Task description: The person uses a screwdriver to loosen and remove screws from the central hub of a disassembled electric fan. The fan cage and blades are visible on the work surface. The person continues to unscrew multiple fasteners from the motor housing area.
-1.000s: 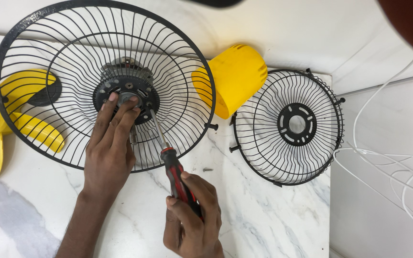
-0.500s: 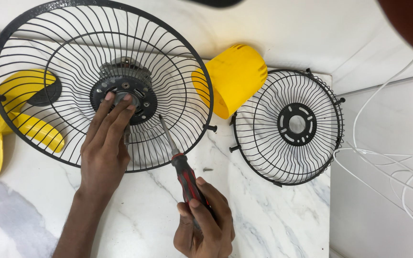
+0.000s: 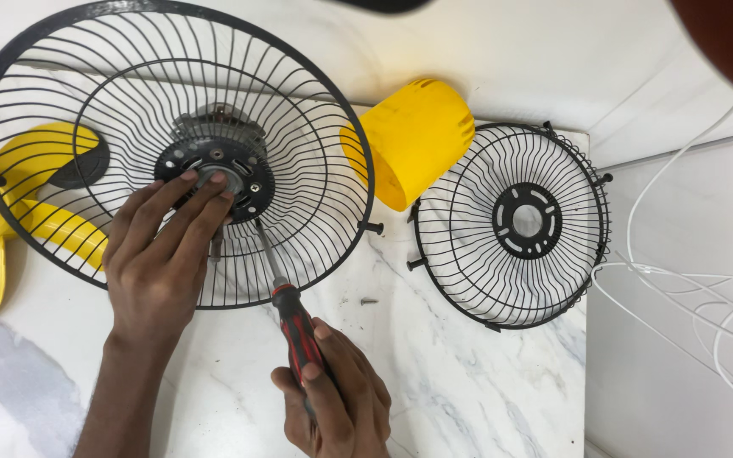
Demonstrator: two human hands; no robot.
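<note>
Screwdriver (image 3: 286, 293) in right hand (image 3: 337, 399): shaft diagonal, tip up-left at hub (image 3: 218, 174).

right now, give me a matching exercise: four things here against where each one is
Things:
1. left hand
2. screwdriver
3. yellow cover
4. small grille

Places:
a. lies between the two grilles
b. far right on the marble top
c. fingers on the hub of the big grille
d. held in the right hand

Pairs: 1-c, 2-d, 3-a, 4-b
</note>
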